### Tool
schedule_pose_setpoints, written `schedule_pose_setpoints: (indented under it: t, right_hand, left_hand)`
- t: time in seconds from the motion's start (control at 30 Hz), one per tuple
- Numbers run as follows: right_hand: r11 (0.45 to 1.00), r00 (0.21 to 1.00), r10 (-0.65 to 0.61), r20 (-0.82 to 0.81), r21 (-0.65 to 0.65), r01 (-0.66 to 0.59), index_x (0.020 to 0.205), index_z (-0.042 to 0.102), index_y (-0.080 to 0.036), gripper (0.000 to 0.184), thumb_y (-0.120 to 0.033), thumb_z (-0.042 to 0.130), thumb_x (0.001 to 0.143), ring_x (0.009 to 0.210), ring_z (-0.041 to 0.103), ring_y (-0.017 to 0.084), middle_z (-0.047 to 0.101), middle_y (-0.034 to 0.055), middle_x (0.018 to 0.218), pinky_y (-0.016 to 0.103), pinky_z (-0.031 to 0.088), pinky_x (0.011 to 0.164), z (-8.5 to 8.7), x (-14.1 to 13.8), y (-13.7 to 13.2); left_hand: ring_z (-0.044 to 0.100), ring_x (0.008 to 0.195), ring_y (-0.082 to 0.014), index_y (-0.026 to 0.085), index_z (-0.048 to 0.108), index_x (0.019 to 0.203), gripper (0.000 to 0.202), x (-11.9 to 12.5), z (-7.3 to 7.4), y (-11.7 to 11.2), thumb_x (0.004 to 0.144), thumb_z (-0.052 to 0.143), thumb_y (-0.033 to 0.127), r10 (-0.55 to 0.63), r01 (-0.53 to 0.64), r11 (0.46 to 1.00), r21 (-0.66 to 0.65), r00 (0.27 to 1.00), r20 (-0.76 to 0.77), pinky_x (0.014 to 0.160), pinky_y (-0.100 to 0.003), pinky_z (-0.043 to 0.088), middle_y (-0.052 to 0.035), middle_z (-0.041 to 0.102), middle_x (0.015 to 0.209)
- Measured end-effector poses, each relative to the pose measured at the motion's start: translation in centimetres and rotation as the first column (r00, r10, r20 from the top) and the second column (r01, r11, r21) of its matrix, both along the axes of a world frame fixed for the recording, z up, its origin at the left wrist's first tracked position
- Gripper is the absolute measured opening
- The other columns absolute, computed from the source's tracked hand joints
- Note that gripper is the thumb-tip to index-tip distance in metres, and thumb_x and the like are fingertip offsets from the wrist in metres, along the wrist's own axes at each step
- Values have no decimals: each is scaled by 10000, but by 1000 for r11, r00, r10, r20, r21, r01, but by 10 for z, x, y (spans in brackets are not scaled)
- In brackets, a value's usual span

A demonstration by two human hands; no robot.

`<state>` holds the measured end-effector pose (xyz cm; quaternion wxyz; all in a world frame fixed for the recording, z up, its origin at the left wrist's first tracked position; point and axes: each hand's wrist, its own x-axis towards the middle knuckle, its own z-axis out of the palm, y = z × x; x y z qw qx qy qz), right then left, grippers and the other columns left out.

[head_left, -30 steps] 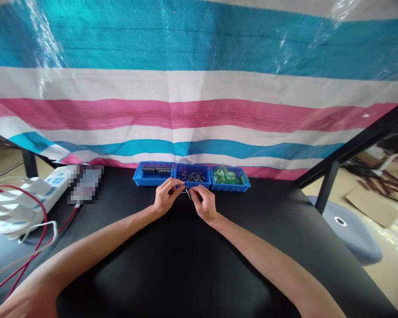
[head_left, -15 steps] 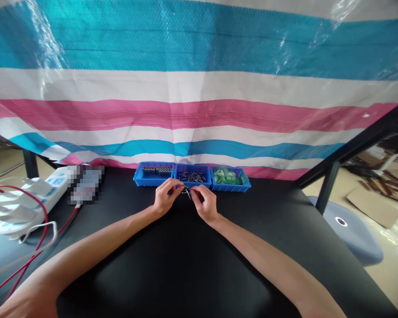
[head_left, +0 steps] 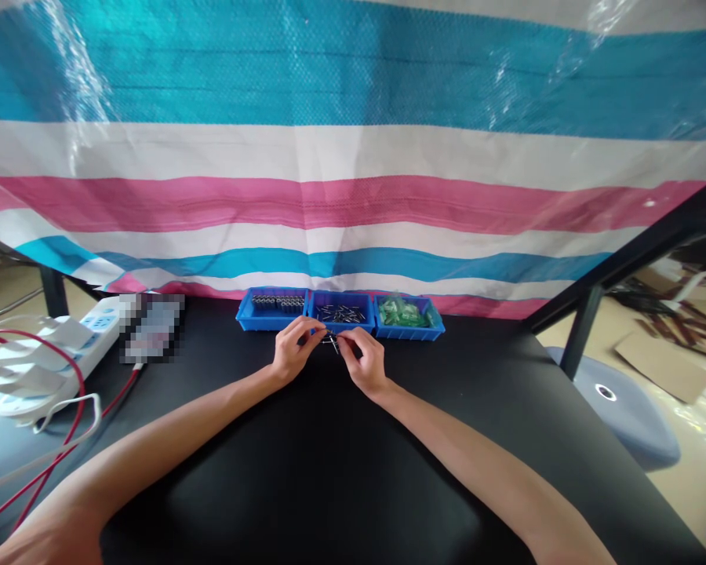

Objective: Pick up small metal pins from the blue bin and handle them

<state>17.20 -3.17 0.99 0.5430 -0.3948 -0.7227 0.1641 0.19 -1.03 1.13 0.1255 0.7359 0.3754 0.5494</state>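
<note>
My left hand is closed in a pinch just in front of the middle blue bin. Opposite it, my right hand is pinched too, the fingertips of both hands nearly meeting around a thin screw-like metal part. Its exact shape is too small to make out. Several slim dark and silver pieces show below the fingertips; whether they lie on the table or are held, I cannot tell. Loose screw-like metal pieces fill the middle bin.
The left blue bin has short metal cylinders in rows. Green plastic packets fill the right bin. On the black table's left are a power strip and red and white cables. A striped sheet hangs behind.
Both hands stay in nearly the same place. Only the small part between the fingertips looks slightly turned.
</note>
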Motion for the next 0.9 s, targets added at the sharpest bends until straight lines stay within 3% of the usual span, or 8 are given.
schedule_pose_setpoints:
  t: [0.3, 0.5, 0.7, 0.9]
  right_hand:
    - [996, 998, -18, -55, 82, 22, 998, 648, -211, 172, -174, 512, 899, 737, 618, 150, 637, 45, 846, 278, 520, 686, -4, 2, -1]
    - [998, 987, 19, -162, -52, -28, 1018, 576, -203, 160, -209, 437, 939, 645, 654, 127, 660, 65, 1004, 263, 540, 648, -6, 1, 0]
    - [993, 992, 33, -120, -110, -46, 996, 564, -206, 161, -229, 410, 954, 573, 611, 108, 646, 25, 847, 248, 505, 632, -5, 1, 0]
    - [998, 997, -1, -79, -60, -3, 1134, 570, -212, 241, -234, 412, 953, 533, 541, 107, 578, 13, 753, 259, 503, 604, -8, 2, 4]
  left_hand:
    - [585, 706, -111, 160, 655, 845, 79, 1, -4, 4, 854, 606, 221, -136, 137, 991, 1, 985, -107, 636, -207, 473, -37, 660, 802]
    - [567, 655, -96, 159, 662, 863, 83, 0, -3, 3, 858, 599, 212, -117, 118, 993, -1, 988, -100, 588, -197, 468, -36, 660, 801]
    - [624, 760, -121, 194, 703, 966, 153, -1, -5, 3, 841, 619, 174, -83, 86, 993, 87, 996, -33, 701, -231, 514, -45, 666, 873]
    - [614, 738, -102, 243, 690, 1065, 258, -2, -9, 3, 828, 634, 156, -77, 80, 993, 90, 996, -39, 667, -211, 506, -32, 645, 879]
